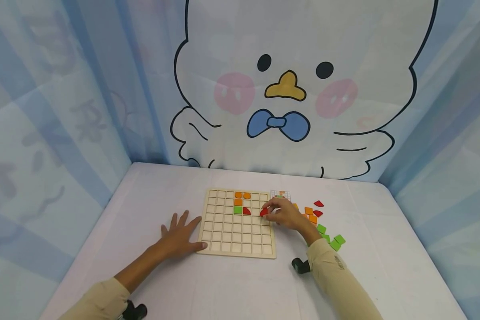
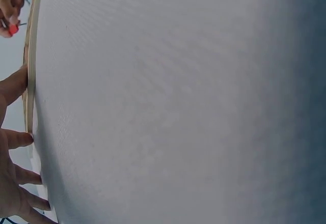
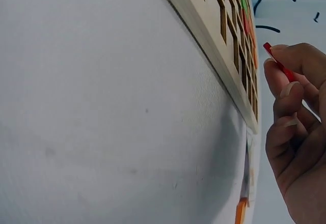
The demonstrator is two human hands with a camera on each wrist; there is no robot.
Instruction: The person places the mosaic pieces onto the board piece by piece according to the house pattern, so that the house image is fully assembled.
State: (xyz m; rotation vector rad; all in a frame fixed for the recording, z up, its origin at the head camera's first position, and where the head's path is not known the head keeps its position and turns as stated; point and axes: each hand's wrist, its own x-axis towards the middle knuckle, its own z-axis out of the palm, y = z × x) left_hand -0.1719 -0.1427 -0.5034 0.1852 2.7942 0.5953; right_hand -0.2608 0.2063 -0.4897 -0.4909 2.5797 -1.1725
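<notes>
we wear beige sleeves (image 1: 346,284) ending behind our left hand (image 1: 180,238) and right hand (image 1: 283,213); small dark lettering (image 1: 339,263) marks the right one, and rounded black gadgets (image 1: 301,266) jut inward behind each hand.

A broad, white table (image 1: 240,284) filled the lower part of the head view. Flat near its middle lay a square wooden board (image 1: 232,237) divided into a grid of shallow cells. Just beside the board's far right corner was a small printed card (image 1: 281,194). Farther right, loose pieces were scattered: several orange pieces (image 1: 309,210) (some partly hidden from view), two red pieces (image 1: 318,214) with curved edges, and, nearer the viewer, a loose group of green squares (image 1: 335,245).
</notes>
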